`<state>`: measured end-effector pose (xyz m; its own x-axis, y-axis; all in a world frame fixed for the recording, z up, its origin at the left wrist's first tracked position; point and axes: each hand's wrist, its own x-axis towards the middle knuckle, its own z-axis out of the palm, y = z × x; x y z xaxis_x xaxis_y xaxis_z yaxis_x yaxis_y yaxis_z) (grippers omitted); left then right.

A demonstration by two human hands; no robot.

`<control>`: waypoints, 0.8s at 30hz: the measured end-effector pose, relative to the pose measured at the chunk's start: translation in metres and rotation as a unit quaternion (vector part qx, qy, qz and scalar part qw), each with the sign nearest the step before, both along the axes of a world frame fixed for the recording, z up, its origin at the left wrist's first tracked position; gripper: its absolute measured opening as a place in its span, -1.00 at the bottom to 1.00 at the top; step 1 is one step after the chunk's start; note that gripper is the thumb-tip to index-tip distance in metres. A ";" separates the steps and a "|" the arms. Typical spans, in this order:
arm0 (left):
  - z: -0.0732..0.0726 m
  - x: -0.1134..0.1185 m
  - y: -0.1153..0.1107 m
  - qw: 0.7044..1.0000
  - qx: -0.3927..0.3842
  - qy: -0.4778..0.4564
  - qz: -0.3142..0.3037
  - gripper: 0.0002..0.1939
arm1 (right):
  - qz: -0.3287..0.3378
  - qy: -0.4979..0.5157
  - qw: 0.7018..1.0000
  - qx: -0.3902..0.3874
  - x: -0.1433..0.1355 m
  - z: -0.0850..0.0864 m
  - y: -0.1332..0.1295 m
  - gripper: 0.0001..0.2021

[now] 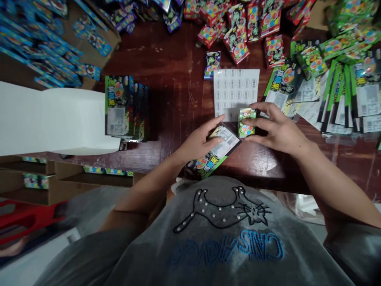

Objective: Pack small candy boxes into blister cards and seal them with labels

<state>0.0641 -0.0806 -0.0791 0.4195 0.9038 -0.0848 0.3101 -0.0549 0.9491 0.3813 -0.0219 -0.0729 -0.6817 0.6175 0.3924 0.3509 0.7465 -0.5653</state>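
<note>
The likeliest trouble is that the small green candy packet [249,130] slips or twists, since the right hand [275,126] holds it only by its edges and face; its wrapper could also crease if pressed hard. The black-and-green candy bag [228,140] might skid or swing round on the smooth table [178,103] if the left thumb lets up, and the sticker sheet [236,89] could be dragged along, because the packet overlaps its lower right corner in this view. The packet sits between the right fingers, forefinger by its top edge, another finger across its face, thumb at its lower edge, so they are pinching it; whether it touches the table I cannot tell. The left hand [200,143] has thumb and forefinger spread, the thumb on the bag's white label; whether hidden fingers grip from beneath cannot be seen. Packet and bag corner lie just beside each other.
</note>
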 end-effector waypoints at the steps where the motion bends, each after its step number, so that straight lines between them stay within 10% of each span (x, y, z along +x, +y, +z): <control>1: 0.000 -0.002 0.002 1.000 -0.011 -0.025 0.011 -0.24 | 0.000 -0.003 1.000 0.008 -0.002 0.004 0.007 -0.49; 9: -0.007 0.016 0.005 0.985 -0.012 -0.126 0.120 -0.19 | 0.164 -0.012 0.982 -0.095 -0.030 0.038 0.050 -0.46; 16: -0.011 0.031 -0.008 0.966 0.064 -0.145 0.205 -0.26 | -0.051 0.067 0.988 -0.129 -0.060 0.038 0.040 -0.69; 24: -0.025 0.024 -0.023 0.960 0.085 -0.161 0.212 -0.26 | -0.023 0.033 0.984 -0.174 -0.081 0.037 0.027 -0.80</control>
